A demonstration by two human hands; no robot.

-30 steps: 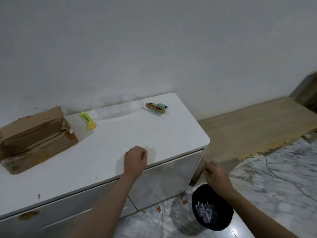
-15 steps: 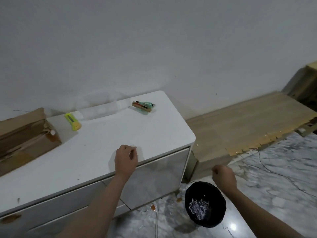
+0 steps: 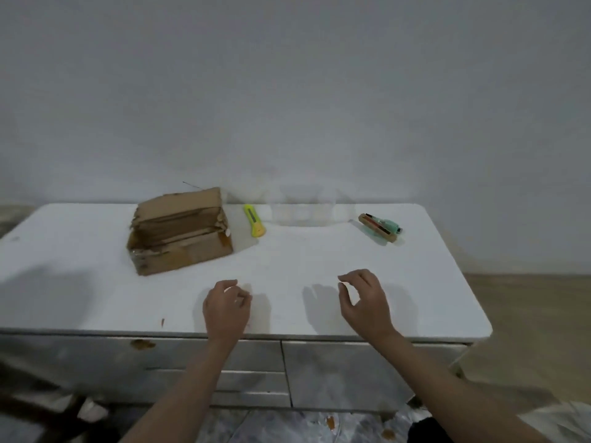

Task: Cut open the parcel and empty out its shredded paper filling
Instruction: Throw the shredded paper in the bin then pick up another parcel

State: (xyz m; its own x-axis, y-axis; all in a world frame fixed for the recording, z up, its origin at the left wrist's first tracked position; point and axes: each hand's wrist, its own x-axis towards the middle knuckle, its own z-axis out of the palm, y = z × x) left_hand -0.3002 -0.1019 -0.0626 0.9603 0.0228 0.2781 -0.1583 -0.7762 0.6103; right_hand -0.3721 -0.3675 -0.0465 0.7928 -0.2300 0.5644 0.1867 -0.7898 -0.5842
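Note:
A torn brown cardboard parcel [image 3: 179, 231] lies open on the white cabinet top [image 3: 319, 251], left of centre, its flap standing up at the back. Right beside it lies a yellow utility knife [image 3: 254, 220]. My left hand [image 3: 225, 310] hovers over the front of the cabinet top with its fingers loosely curled and holds nothing. My right hand [image 3: 364, 300] is beside it to the right, fingers apart and curled, also holding nothing. Both hands are well in front of the parcel. No shredded paper shows in the parcel from here.
A clear plastic container [image 3: 303, 206] stands at the back against the wall. A brown and green object [image 3: 380, 227] lies at the back right. The rim of a black bin [image 3: 425, 431] shows on the floor at the bottom right. Drawers [image 3: 351, 369] front the cabinet.
The view has swung left from the floor bin to the cabinet. My right hand rose from above the bin to over the cabinet top; my left hand stayed near the front edge.

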